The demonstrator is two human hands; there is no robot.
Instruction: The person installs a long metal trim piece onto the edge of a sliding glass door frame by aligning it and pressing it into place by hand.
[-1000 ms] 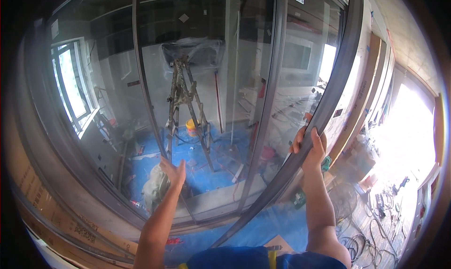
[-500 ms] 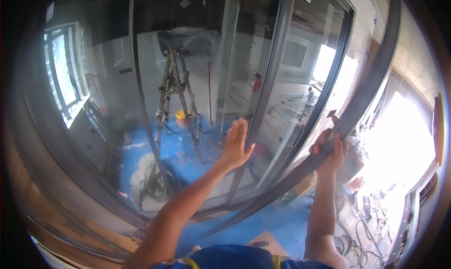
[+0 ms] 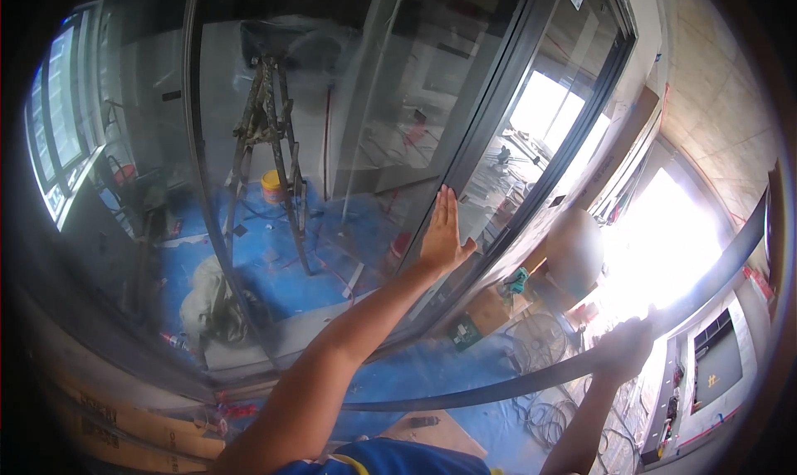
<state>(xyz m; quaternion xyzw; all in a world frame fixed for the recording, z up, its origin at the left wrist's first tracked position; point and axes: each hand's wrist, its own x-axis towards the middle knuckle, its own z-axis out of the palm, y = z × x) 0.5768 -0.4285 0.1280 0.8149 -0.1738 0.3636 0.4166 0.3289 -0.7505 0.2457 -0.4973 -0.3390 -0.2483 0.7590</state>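
Note:
A large sliding glass door with dark grey frames stands in front of me. My left hand (image 3: 446, 236) is spread with fingers stretched upward, laid against the upright frame bar (image 3: 486, 114) and the glass beside it. Out to the right, my right hand (image 3: 624, 349) is wrapped around a long, dark grey frame strip (image 3: 531, 377). One end of the strip runs low past my body on the left; the other rises toward the far right. Glare from the bright opening behind hides some of that hand's fingers.
Behind the glass are a paint-spattered stepladder (image 3: 264, 126), a yellow bucket (image 3: 271, 187) and a pale covered bundle (image 3: 212, 305) on blue floor sheeting (image 3: 261, 267). Cardboard packs (image 3: 137, 433) lie lower left. Coiled cable (image 3: 545, 425) and a brown board (image 3: 432, 432) lie on the floor at right.
My right hand has swung the strip outward to the right and down, away from the door. My left hand stays at the frame bar. The view has turned to the right.

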